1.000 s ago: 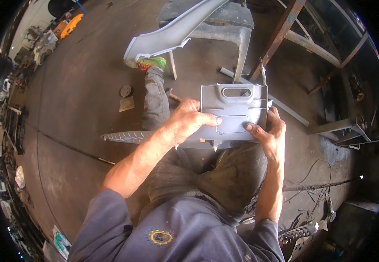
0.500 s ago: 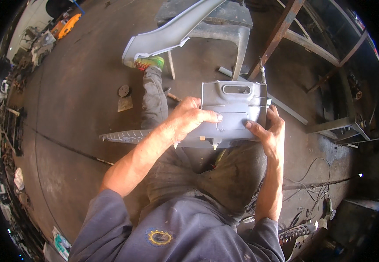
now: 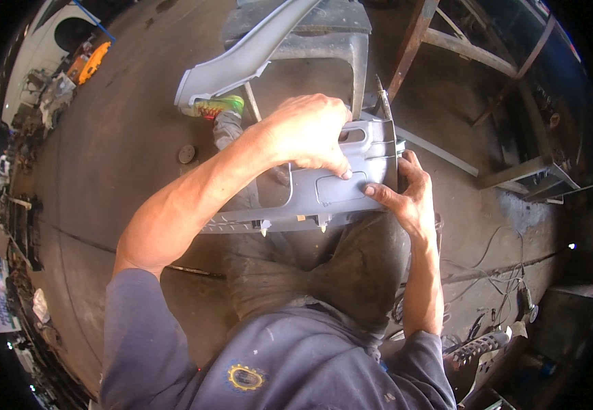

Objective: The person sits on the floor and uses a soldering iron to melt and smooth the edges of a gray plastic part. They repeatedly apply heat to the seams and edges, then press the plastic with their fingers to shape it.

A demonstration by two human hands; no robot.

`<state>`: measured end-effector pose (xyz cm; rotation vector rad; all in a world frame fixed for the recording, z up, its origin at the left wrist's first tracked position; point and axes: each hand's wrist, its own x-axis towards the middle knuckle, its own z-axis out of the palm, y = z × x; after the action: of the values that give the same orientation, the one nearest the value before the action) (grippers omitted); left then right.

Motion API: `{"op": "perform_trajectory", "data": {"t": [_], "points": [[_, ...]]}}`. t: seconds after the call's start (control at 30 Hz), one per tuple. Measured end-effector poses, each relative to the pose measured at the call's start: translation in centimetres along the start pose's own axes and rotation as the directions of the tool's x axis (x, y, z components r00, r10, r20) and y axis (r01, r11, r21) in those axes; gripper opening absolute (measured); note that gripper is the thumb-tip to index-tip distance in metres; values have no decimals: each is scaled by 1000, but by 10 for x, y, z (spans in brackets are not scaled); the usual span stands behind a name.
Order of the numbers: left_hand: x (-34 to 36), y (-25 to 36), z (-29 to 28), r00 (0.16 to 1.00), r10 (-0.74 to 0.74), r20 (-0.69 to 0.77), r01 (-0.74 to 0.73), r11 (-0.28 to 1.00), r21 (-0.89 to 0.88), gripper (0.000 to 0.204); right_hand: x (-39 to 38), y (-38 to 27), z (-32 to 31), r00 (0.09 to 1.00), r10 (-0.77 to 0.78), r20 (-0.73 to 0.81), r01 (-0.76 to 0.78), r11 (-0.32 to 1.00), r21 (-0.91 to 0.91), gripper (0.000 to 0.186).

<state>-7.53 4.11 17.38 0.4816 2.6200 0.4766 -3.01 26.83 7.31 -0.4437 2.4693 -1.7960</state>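
A grey plastic trim panel [image 3: 305,193] lies across my thighs, with a long slot near its far edge, a shallow rectangular outline on its face and pale clips along its near edge. My left hand [image 3: 310,133] grips its far left part from above, the thumb pressed on the face and the other fingers mostly hidden behind it. At the right edge my right hand [image 3: 409,195] holds the panel, thumb on the face beside the rectangle and fingers curled round the side.
Another long grey trim piece [image 3: 238,67] rests slanting against a worn stool [image 3: 296,46] ahead. To the right stands a rusty metal frame [image 3: 409,48]. Cables [image 3: 498,277] and a coil spring [image 3: 477,346] lie at lower right, and a round disc [image 3: 187,154] is on the floor at left.
My left hand has moved from the panel's left edge up over its far part, near the slot. The right hand keeps its hold. The whole view has shifted slightly.
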Motion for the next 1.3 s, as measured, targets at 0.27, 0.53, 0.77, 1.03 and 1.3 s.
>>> {"op": "perform_trajectory", "data": {"t": [0.27,0.53,0.77,1.03,1.3], "points": [[-9,7,10,993,-82,-81,65,978,-197,81,-3,5,5,999,22,-45,-23,999,-24,55],[-40,-36,97,933,-241,-269,-201,272,-941,80,-7,-4,9,997,46,-64,-54,988,-143,55],[-44,-38,87,984,-175,27,38,58,-998,47,-17,4,7,967,70,-245,-67,998,19,39],[-59,-39,90,948,-295,-119,-106,59,-993,57,-67,271,-10,815,352,-460,-511,812,-283,23],[-58,-38,93,952,-262,-157,-130,120,-984,63,-115,398,71,750,560,-353,-655,551,-517,31]]}}
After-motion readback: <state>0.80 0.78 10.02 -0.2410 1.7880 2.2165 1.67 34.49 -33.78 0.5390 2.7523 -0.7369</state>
